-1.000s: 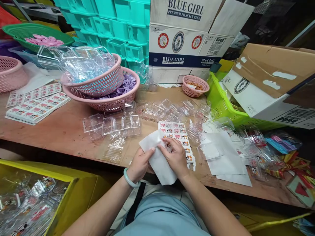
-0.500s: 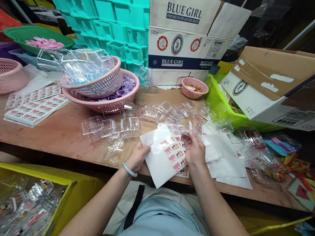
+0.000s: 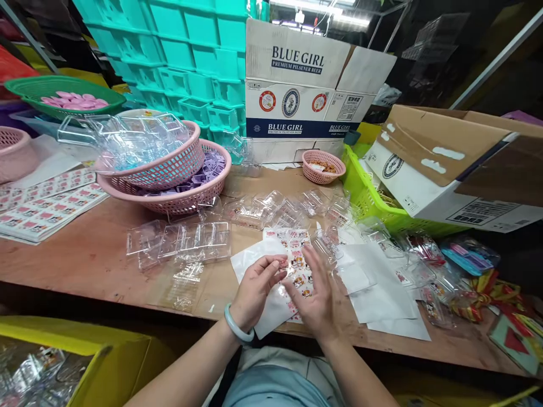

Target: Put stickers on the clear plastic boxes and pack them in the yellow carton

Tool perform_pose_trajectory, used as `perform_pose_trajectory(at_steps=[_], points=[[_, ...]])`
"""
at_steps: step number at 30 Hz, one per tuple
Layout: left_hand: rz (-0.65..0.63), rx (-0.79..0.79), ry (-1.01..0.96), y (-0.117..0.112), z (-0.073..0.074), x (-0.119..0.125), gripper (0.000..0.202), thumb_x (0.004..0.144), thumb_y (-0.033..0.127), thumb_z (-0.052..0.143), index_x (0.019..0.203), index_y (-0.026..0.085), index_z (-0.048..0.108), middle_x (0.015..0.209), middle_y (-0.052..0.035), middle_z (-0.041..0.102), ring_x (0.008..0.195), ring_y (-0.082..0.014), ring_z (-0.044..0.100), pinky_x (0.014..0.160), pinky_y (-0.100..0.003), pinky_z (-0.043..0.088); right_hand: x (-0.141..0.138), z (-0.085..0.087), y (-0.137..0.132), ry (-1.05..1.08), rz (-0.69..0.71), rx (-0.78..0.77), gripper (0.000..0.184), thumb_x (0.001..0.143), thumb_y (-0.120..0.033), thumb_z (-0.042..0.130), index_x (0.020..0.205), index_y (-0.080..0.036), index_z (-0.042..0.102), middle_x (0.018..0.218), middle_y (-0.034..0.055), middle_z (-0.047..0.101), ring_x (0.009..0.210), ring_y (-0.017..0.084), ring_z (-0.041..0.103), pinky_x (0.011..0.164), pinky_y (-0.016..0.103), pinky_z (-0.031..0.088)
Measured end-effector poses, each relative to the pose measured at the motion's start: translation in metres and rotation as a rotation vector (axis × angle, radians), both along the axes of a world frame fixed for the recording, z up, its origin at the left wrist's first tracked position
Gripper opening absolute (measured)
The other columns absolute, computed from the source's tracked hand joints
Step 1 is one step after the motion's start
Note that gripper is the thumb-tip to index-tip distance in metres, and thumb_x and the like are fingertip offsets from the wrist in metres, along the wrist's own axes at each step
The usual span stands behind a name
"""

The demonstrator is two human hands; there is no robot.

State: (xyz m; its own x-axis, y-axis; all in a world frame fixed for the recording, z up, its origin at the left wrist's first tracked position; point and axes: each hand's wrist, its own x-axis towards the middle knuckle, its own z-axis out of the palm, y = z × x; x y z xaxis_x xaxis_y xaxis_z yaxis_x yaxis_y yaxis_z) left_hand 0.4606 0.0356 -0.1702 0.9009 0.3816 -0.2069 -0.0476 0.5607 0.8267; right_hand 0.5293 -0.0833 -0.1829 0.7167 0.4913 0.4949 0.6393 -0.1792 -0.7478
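Note:
A small pink sticker (image 3: pixel 282 263) is pinched between the thumb and fingers of my left hand (image 3: pixel 257 288), which wears a pale bangle. Close beside it, my right hand (image 3: pixel 316 299) has its fingers apart and nothing visible in them. Both hands hover over a white sticker sheet (image 3: pixel 298 281) printed with cats and pink patterns, partly covered by them. Just beyond the right fingertips lies a clear plastic case (image 3: pixel 326 249).
Clear plastic cases (image 3: pixel 195 240) lie across the bench, with white backing sheets (image 3: pixel 382 288) at right. Pink baskets (image 3: pixel 178 198) stand at back left beside sticker sheet stacks (image 3: pixel 51 212). A green crate (image 3: pixel 373 198) and cardboard box (image 3: pixel 445 164) bound the right.
My left hand has let go of the sheet's left edge, moved right and now holds a pink sticker. My right hand has drawn back slightly with its fingers spread. The camera view has tilted up.

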Motion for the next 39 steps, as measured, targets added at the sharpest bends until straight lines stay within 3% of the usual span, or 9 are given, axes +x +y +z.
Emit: perform_pose_trajectory(at_steps=[3, 6, 9, 13, 20, 25, 28, 34, 39], points=[[-0.072, 0.355, -0.063, 0.003, -0.002, 0.01, 0.023, 0.088, 0.034, 0.057, 0.1, 0.017, 0.067, 0.11, -0.0111, 0.065, 0.102, -0.0215, 0.061, 0.092, -0.038, 0.049, 0.022, 0.002, -0.009, 0.423, -0.009, 0.129, 0.025, 0.083, -0.034, 0.065, 0.104, -0.02, 0.068, 0.113, 0.0092, 0.066, 0.106, 0.023, 0.062, 0.092, 0.04, 0.051], [0.017, 1.017, -0.19, 0.001, -0.01, 0.029, 0.034, 0.088, 0.029, 0.055, 0.121, 0.02, 0.06, 0.125, -0.0139, 0.06, 0.12, -0.0265, 0.053, 0.104, -0.047, 0.04, 0.047, 0.008, -0.016, 0.472, -0.092, 0.259, 0.017, 0.081, -0.036, 0.067, 0.078, -0.019, 0.069, 0.091, 0.0048, 0.068, 0.094, 0.02, 0.062, 0.091, 0.037, 0.048], [-0.007, 1.657, -0.203, 0.007, -0.022, 0.06, 0.055, 0.087, 0.016, 0.052, 0.14, 0.025, 0.044, 0.149, -0.0127, 0.04, 0.141, -0.0322, 0.029, 0.115, -0.061, 0.015, 0.067, 0.014, -0.018, 0.375, -0.244, 0.403, 0.019, 0.079, -0.035, 0.069, 0.089, -0.019, 0.068, 0.097, 0.0047, 0.068, 0.098, 0.019, 0.061, 0.095, 0.037, 0.045], [-0.101, 2.022, -0.085, 0.029, -0.028, 0.099, 0.057, 0.085, 0.006, 0.046, 0.14, 0.019, 0.043, 0.153, -0.0167, 0.032, 0.143, -0.0363, 0.021, 0.112, -0.068, 0.002, 0.081, 0.012, -0.018, 0.354, -0.292, 0.461, 0.034, 0.078, -0.035, 0.07, 0.106, -0.019, 0.06, 0.104, 0.0065, 0.067, 0.097, 0.019, 0.063, 0.094, 0.039, 0.047], [-0.213, 2.127, -0.303, 0.058, -0.019, 0.116, 0.045, 0.087, 0.017, 0.05, 0.132, 0.016, 0.05, 0.146, -0.0208, 0.041, 0.139, -0.0352, 0.031, 0.113, -0.065, 0.005, 0.09, -0.002, -0.016, 0.153, -0.248, 0.236, 0.061, 0.083, -0.029, 0.063, 0.137, -0.023, 0.037, 0.123, 0.0122, 0.061, 0.114, 0.021, 0.058, 0.102, 0.046, 0.042], [-0.16, 1.845, -0.468, 0.063, -0.022, 0.103, 0.062, 0.077, 0.024, 0.062, 0.135, 0.015, 0.046, 0.144, -0.0211, 0.042, 0.136, -0.0348, 0.035, 0.113, -0.061, 0.014, 0.105, 0.007, -0.013, -0.286, 0.013, -0.195, 0.085, 0.082, -0.016, 0.062, 0.151, -0.031, 0.012, 0.148, 0.0088, 0.042, 0.141, 0.025, 0.029, 0.114, 0.053, 0.027], [-0.192, 1.68, -0.469, 0.068, -0.022, 0.097, 0.068, 0.076, 0.024, 0.062, 0.14, 0.017, 0.04, 0.14, -0.0187, 0.047, 0.133, -0.0309, 0.04, 0.113, -0.056, 0.021, 0.117, 0.008, -0.007, -0.458, 0.142, -0.343, 0.087, 0.083, -0.012, 0.06, 0.151, -0.032, 0.011, 0.141, 0.0077, 0.05, 0.139, 0.027, 0.034, 0.112, 0.056, 0.029], [-0.354, 1.891, -0.269, 0.075, -0.026, 0.098, 0.073, 0.074, 0.016, 0.069, 0.141, 0.02, 0.04, 0.15, -0.0199, 0.036, 0.141, -0.0376, 0.027, 0.111, -0.065, 0.014, 0.125, 0.011, 0.005, -0.29, 0.228, -0.272, 0.086, 0.085, -0.018, 0.061, 0.152, -0.03, 0.008, 0.12, 0.0086, 0.062, 0.112, 0.023, 0.06, 0.098, 0.047, 0.047], [-0.106, 1.639, -0.387, 0.079, -0.023, 0.106, 0.067, 0.075, 0.028, 0.066, 0.138, 0.017, 0.043, 0.138, -0.0179, 0.05, 0.134, -0.0323, 0.039, 0.112, -0.056, 0.024, 0.123, 0.022, 0.011, -0.171, 0.278, -0.218, 0.104, 0.081, -0.024, 0.068, 0.15, -0.03, -0.01, 0.14, 0.0109, 0.049, 0.133, 0.022, 0.043, 0.11, 0.05, 0.033]])
